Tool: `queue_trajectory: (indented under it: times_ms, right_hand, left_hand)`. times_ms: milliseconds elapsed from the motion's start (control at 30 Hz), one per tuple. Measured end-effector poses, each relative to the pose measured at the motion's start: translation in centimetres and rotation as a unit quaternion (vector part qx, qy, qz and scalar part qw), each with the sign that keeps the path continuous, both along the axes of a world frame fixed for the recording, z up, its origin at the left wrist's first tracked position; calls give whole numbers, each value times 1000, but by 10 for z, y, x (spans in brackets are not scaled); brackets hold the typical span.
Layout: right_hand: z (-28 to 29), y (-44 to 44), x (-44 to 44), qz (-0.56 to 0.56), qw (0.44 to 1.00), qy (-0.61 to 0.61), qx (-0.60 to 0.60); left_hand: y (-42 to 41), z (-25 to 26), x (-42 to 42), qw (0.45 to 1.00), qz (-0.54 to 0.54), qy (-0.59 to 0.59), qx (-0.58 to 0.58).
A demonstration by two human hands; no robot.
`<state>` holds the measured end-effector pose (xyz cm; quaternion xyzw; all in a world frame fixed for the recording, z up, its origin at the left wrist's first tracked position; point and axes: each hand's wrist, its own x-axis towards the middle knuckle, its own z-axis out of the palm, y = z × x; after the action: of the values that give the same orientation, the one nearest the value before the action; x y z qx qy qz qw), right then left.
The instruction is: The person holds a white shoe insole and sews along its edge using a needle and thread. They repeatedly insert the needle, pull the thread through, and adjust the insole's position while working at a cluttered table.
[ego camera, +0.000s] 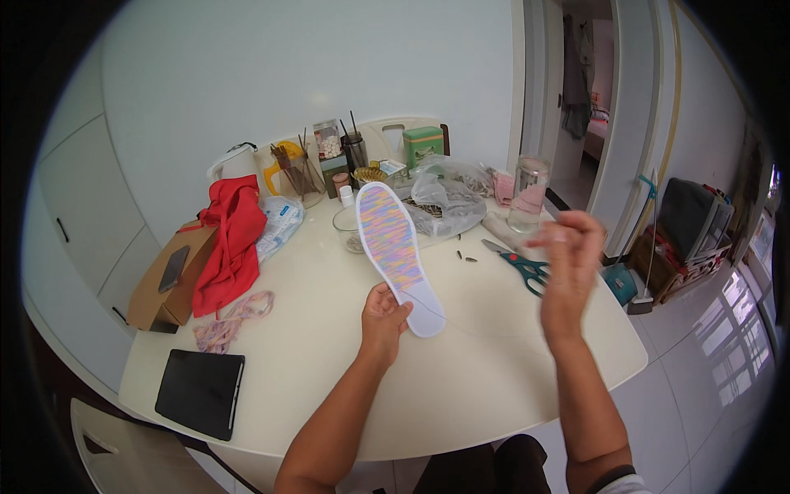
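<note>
My left hand (386,318) grips a white shoe insole (395,247) near its narrow end, thumb on the front face. Multicoloured pastel stitching covers the upper part of the insole; the lower part is plain white. A thin thread (469,329) runs from the insole rightward across the table towards my right hand (568,272). That hand is raised at the right with fingers bent together and somewhat blurred; whether a needle is between them cannot be told. Behind it lie scissors with green handles (521,264), blades partly apart. A loose skein of pastel yarn (234,321) rests at the left.
On the white table (296,395) are a black tablet case (200,394), a cardboard box (173,278) bearing a phone (174,269), red cloth (231,247), a glass bowl (349,231), plastic bags (447,204), a water jar (529,194) and several sunflower seeds (471,260).
</note>
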<state>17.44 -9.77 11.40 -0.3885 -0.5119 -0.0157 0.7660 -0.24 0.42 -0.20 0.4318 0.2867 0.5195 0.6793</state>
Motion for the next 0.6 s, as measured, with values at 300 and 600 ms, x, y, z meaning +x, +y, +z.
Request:
queue_trajectory:
  times_ms: [300, 600]
  right_hand:
    - [-85, 59, -26, 53, 988, -5, -146]
    - [-97, 56, -38, 8, 979, -132, -153]
  left_hand:
    - [-8, 4, 7, 999, -43, -7, 16]
    - [-8, 0, 8, 999, -45, -18, 25]
